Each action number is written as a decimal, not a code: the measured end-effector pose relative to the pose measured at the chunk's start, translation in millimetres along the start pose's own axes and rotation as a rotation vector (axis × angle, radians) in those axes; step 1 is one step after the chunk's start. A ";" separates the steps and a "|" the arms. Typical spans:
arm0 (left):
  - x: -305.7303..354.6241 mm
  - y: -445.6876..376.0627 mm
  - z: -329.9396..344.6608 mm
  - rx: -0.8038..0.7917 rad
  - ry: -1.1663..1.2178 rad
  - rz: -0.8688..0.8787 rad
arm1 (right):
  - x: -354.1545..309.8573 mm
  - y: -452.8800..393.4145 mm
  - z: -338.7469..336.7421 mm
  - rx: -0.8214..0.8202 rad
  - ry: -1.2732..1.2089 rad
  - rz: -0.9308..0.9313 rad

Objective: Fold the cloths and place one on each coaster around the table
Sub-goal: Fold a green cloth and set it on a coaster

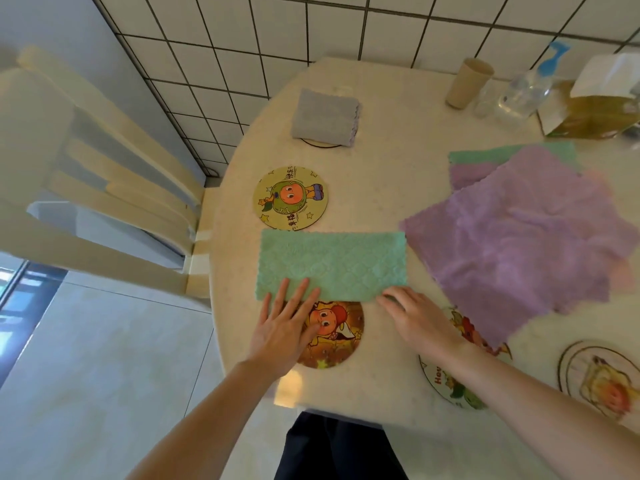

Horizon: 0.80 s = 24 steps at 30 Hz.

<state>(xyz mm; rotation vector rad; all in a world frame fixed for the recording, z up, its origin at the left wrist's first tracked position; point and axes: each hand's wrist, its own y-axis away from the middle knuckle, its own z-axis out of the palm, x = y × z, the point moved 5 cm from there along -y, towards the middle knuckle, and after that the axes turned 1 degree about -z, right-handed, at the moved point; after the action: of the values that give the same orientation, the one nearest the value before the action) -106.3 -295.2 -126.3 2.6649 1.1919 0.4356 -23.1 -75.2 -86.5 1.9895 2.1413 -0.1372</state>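
Note:
A green cloth (pixel 332 263), folded into a long rectangle, lies flat near the table's front edge. My left hand (pixel 285 327) rests with straight fingers on its near left edge. My right hand (pixel 415 318) curls its fingertips at the cloth's near right corner. Under my left hand lies a cartoon coaster (pixel 341 337), partly covered by the cloth. Another coaster (pixel 290 197) lies bare behind the cloth. A folded grey cloth (pixel 325 117) sits on a coaster at the far side. A pile of purple cloths (pixel 519 233) lies spread at right. Two more coasters (pixel 450 382) (pixel 602 379) sit at the near right.
A paper cup (pixel 467 83), a clear bottle (pixel 530 86) and a tissue box (pixel 595 102) stand at the table's far right. A wooden chair (pixel 104 181) stands left of the round table (pixel 381 174). A tiled wall runs behind.

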 end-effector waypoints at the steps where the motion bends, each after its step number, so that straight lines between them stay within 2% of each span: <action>1: -2.7 1.4 -0.6 -0.007 0.007 0.000 | 3.3 -1.2 -4.2 0.003 -0.019 0.049; 3: -4.4 2.8 -3.0 -0.035 0.028 -0.002 | 6.1 -4.9 -8.2 -0.006 0.031 0.030; 6: 0.0 1.0 -8.4 -0.040 0.044 -0.048 | 7.4 -12.5 -2.0 -0.018 0.148 -0.126; 9: 18.7 -4.1 -21.6 0.092 0.074 -0.133 | 6.1 -24.3 -12.8 -0.005 0.153 -0.194; 11: 42.5 -11.9 -28.9 0.176 0.146 -0.113 | 3.8 -28.9 -26.3 0.033 0.148 -0.237; 14: 81.2 -25.2 -32.3 0.196 0.272 -0.045 | -1.4 -26.9 -46.3 0.086 0.059 -0.286; 19: 104.8 -33.1 -27.6 0.223 0.380 -0.114 | -15.4 -6.4 -78.5 0.065 -0.230 -0.444; 21: 106.2 -27.1 -25.4 0.190 0.487 -0.074 | -3.7 -2.7 -88.9 0.043 -0.378 -0.418; 24: 100.1 -7.5 -25.2 0.142 0.604 0.018 | 44.8 -5.1 -87.0 0.025 -0.483 -0.161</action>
<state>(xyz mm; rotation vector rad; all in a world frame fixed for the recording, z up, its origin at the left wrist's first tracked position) -56.6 -213.8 -86.0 2.7496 1.3819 1.2689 -39.1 -13.5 -12.2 1.5837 1.9755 -0.6059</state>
